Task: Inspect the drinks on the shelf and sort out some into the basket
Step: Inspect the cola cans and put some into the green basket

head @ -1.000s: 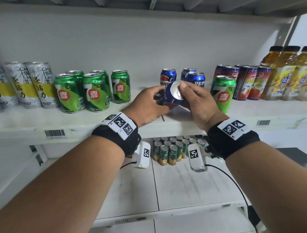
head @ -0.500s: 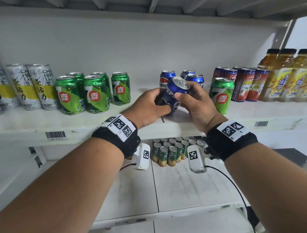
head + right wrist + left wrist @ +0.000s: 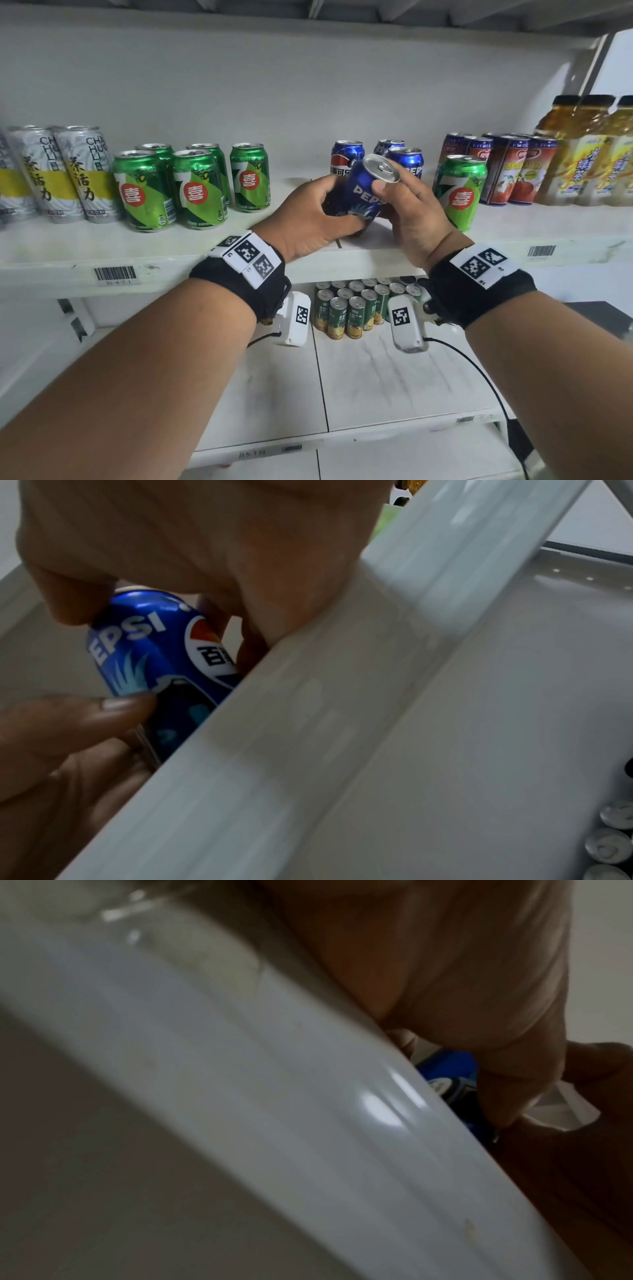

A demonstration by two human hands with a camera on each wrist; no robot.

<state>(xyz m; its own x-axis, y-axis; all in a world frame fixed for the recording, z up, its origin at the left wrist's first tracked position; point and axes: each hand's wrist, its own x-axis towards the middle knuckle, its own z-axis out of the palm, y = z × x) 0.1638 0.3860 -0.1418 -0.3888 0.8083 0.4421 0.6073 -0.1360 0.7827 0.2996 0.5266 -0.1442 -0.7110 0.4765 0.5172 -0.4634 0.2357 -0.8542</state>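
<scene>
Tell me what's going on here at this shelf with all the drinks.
A person is checking drinks. Both hands hold one blue Pepsi can, tilted, above the front of the white shelf: the left hand grips its lower part, the right hand its upper part near the rim. More blue Pepsi cans stand behind it, and a lone green 7 Up can stands just to the right. No basket is in view.
</scene>
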